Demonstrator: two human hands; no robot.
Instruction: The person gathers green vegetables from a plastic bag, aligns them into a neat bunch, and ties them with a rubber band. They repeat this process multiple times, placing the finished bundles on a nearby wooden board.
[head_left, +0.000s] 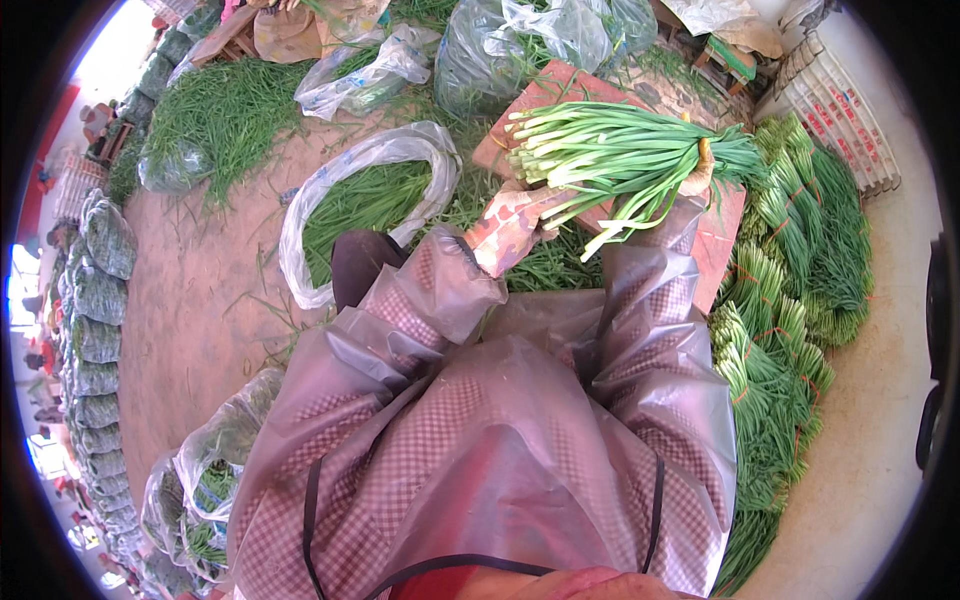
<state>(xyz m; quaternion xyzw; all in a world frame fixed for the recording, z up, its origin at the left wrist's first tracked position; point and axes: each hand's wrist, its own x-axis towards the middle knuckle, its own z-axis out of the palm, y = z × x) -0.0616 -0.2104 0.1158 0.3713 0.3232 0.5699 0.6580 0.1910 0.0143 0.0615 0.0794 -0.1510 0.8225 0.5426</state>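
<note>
A thick bundle of garlic chives (600, 154) is held above a reddish board (716, 262). Its pale cut ends point left and its green leaf tips right, with a few stalks hanging loose below. My left hand (514, 221), in a camouflage-patterned glove, grips it from below near the pale ends; its fingers are partly hidden by the stalks. My right hand (697, 174) is closed around the leafy part, a finger or thumb showing over the leaves. Loose trimmed greens (555, 262) lie beneath, between the board and my lap.
An open plastic bag (300, 225) of greens stands by my knee. Tied chive bundles (772, 360) are stacked along my right, beside flattened cartons (844, 112). A full clear bag (480, 67) and a heap of loose greens (225, 112) lie ahead. Packed bags (97, 330) line the far left.
</note>
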